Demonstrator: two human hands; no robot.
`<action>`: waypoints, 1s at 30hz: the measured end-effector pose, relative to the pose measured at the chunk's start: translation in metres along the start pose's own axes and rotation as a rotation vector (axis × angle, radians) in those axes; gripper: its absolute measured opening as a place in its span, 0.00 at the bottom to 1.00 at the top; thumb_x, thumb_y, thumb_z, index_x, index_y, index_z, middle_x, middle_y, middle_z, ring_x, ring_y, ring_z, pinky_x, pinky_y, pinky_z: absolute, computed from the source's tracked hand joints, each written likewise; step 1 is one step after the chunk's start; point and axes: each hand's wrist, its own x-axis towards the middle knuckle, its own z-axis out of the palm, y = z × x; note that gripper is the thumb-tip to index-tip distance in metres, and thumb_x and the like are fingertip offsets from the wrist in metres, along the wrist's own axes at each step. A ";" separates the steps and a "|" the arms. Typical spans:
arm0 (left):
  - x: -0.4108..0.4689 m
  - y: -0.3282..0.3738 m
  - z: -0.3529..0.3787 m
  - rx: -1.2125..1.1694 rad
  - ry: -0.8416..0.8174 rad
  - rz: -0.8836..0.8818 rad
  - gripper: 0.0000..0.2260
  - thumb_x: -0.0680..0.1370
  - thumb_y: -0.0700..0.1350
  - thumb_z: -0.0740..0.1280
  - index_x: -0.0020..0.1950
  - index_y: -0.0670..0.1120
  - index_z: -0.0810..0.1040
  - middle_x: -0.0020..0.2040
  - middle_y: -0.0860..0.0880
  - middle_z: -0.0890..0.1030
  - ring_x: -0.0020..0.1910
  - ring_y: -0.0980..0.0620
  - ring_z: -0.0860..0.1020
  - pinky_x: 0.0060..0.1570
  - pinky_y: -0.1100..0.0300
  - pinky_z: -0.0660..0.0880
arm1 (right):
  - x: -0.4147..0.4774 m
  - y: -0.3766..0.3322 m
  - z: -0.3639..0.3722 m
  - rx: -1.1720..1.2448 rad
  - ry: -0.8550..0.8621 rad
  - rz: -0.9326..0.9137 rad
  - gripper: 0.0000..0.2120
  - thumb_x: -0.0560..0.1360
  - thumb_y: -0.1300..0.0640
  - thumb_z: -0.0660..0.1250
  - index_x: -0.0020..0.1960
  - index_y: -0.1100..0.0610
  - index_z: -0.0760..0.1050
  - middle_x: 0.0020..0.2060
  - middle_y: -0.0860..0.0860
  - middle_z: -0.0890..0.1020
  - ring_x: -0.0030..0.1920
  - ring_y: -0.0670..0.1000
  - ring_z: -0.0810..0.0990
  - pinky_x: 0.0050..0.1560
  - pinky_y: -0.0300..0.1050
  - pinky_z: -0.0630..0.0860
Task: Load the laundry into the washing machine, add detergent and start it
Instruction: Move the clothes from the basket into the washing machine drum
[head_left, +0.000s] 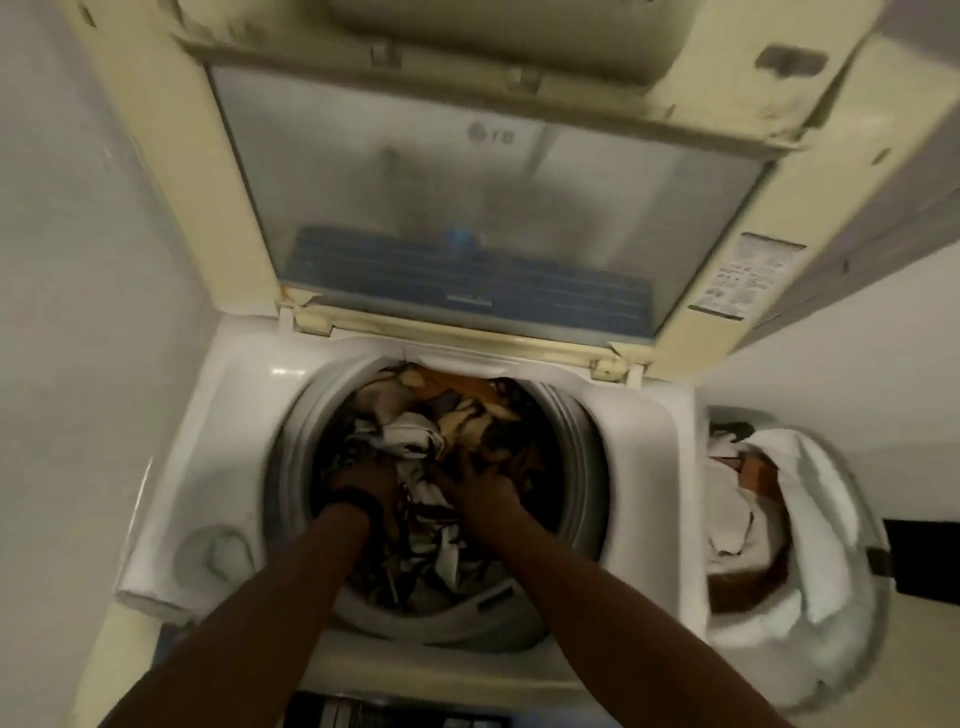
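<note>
One white top-loading washing machine (218, 467) stands with its round drum mouth (582, 467) facing straight up. Its single cream-framed clear lid (483, 208) is raised upright at the back. One tangled heap of brown, white and dark laundry (410, 431) fills the drum, with no clear long axis. Two hands reach in. The right hand (483, 488) lies on the heap with its fingers spread. The left hand (363, 483), which has a dark wristband (358, 503), is sunk into the cloth and too blurred to show any grip. One white-lined basket (821, 571) of clothes sits just right of the machine.
</note>
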 end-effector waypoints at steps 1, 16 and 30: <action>-0.017 0.004 -0.009 0.013 0.014 0.001 0.41 0.74 0.58 0.75 0.81 0.46 0.62 0.78 0.41 0.66 0.77 0.39 0.66 0.74 0.46 0.67 | -0.013 -0.001 -0.009 0.010 -0.023 0.005 0.37 0.84 0.50 0.61 0.83 0.42 0.41 0.82 0.60 0.44 0.76 0.73 0.58 0.63 0.66 0.74; -0.173 0.196 -0.060 -0.280 0.640 0.412 0.12 0.79 0.54 0.68 0.61 0.54 0.80 0.55 0.52 0.84 0.54 0.47 0.82 0.54 0.50 0.78 | -0.227 0.130 -0.035 0.463 0.612 0.058 0.27 0.78 0.46 0.70 0.74 0.48 0.67 0.74 0.49 0.67 0.66 0.58 0.76 0.57 0.55 0.79; -0.151 0.395 -0.014 -0.363 0.470 0.511 0.08 0.80 0.49 0.69 0.58 0.51 0.83 0.49 0.53 0.84 0.50 0.49 0.82 0.50 0.54 0.80 | -0.256 0.317 0.091 0.774 0.503 0.329 0.18 0.80 0.54 0.66 0.69 0.58 0.74 0.66 0.55 0.75 0.66 0.56 0.75 0.66 0.44 0.69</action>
